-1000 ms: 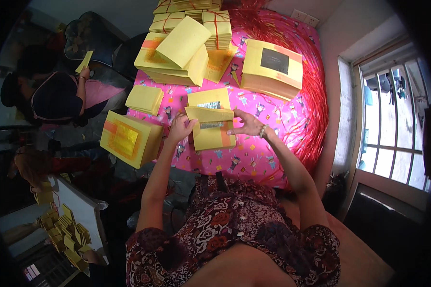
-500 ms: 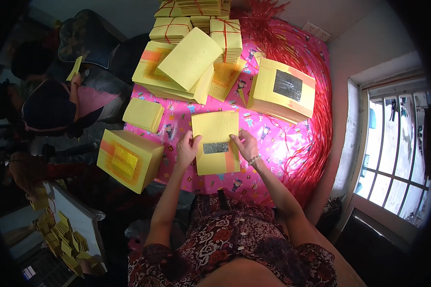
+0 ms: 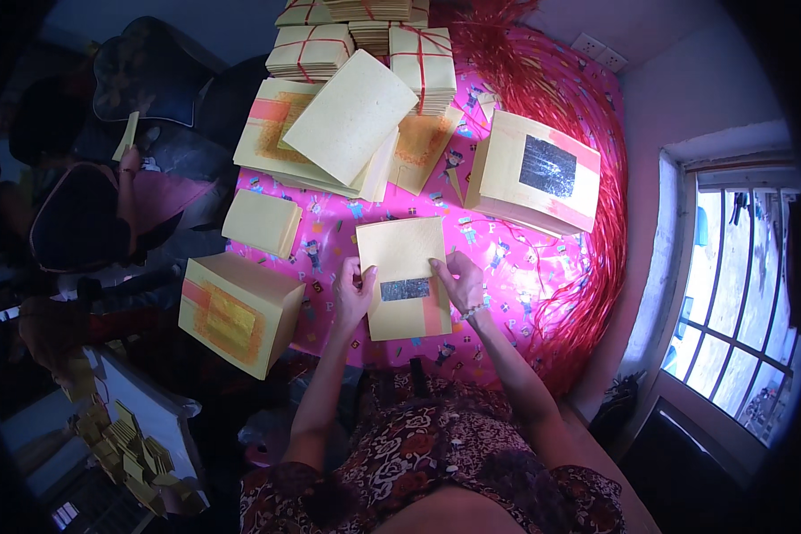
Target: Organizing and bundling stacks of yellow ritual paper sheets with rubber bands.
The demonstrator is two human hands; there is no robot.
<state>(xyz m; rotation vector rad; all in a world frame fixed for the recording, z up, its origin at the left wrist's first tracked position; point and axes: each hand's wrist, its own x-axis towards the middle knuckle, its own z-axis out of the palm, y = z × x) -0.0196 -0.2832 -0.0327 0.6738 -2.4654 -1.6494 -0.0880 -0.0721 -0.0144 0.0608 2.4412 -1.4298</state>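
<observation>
I see the left hand [image 3: 354, 289] gripping the left edge of a yellow paper sheet [image 3: 404, 276], while the right hand [image 3: 458, 280] pinches its right edge. The sheet lies flat on the pink patterned cloth [image 3: 498, 276] covering the desk, a silvery patch near its lower end. A yellow box [image 3: 238, 311] stands to the left, and a small yellow stack [image 3: 260, 222] lies beyond it.
</observation>
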